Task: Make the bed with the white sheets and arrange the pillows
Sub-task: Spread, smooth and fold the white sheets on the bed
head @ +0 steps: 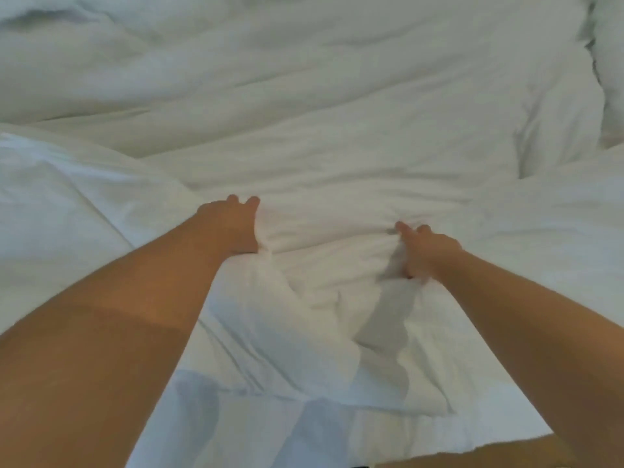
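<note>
A white duvet covers nearly the whole bed, rumpled and creased. My left hand grips a bunched fold of the duvet near the middle, with the fingers sunk into the cloth. A short way to the right, my right hand grips another bunched fold of the same duvet. Between and below the two hands the fabric is gathered into thick wrinkles. A white pillow shows at the upper right edge, partly cut off by the frame.
A flatter white sheet layer lies under the duvet's near edge at the bottom. A puffed fold of bedding rises at the upper left. Both my bare forearms reach in from the bottom corners.
</note>
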